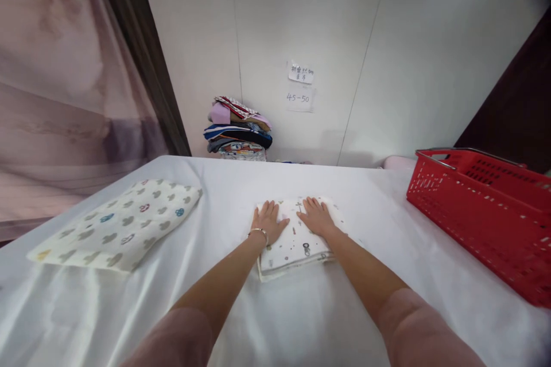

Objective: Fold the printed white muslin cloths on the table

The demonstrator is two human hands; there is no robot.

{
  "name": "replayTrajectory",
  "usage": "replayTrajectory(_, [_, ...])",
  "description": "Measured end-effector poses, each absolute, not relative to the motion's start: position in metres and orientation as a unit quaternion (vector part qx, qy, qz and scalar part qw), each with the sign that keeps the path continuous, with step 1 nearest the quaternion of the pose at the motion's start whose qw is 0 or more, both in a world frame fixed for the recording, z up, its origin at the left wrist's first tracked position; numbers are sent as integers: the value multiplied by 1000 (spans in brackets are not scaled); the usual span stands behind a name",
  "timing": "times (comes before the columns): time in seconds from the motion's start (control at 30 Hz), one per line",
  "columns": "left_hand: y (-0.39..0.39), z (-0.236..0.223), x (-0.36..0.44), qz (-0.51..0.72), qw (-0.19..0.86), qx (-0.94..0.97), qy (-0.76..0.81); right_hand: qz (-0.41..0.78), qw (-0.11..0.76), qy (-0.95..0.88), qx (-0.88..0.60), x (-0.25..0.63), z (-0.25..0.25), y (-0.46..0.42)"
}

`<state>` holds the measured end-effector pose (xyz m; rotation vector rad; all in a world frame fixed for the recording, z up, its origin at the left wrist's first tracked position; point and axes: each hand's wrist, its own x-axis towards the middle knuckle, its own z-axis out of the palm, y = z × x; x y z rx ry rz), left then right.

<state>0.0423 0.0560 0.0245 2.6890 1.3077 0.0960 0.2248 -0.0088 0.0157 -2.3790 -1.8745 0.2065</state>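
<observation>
A white folded cloth (297, 246) with small printed figures lies flat in the middle of the white-covered table. My left hand (267, 222) rests palm down on its left side, fingers spread, with a bracelet at the wrist. On the right side of the same cloth lies my right hand (317, 217), also flat with the fingers apart. Several folded layers show along the cloth's near edge. Away to the left is a second folded cloth (133, 221), cream with grey, blue and red shapes; neither hand touches it.
A red plastic basket (477, 218) stands at the table's right side. Behind the far edge rises a stack of folded fabrics (239, 132). Handwritten paper labels (300, 97) are stuck to the white wall. A pink curtain (64, 97) hangs at left.
</observation>
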Motion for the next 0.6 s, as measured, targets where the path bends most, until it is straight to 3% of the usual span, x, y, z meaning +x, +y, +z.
replayTrajectory(0.6, [54, 23, 41, 29, 100, 895, 434, 94, 61, -549, -828, 278, 14, -7])
